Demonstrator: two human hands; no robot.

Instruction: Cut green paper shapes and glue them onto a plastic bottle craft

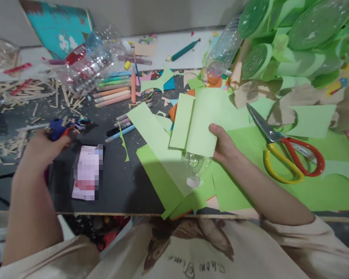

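Clear plastic bottle (pixel 198 163), white cap toward the wearer, body wrapped in smooth, matte pale green paper (pixel 203 120); the neck shows bare. It lies over green sheets (pixel 159 176) at the table's near edge. From where I stand, the right hand (pixel 225 144) grips the wrapped side, thumb on top, fingers hidden beneath. Left hand (pixel 45 147) at a dark blue item (pixel 57 128); whether it holds it, I cannot tell. Phone (pixel 85 174) beside; scissors (pixel 279 141) right.

Indoor light was flat & fairly dim, prob. from overhead. A soft shadow darkened the table (pixel 119 197) nr its front edge. Small glints showed on the green bottles (pixel 256 64) & scissors (pixel 275 136); phone (pixel 83 166) screen glowed, part pixelated. Pic was soft overall, w/ wide-angle stretch & bowing twd the edges.
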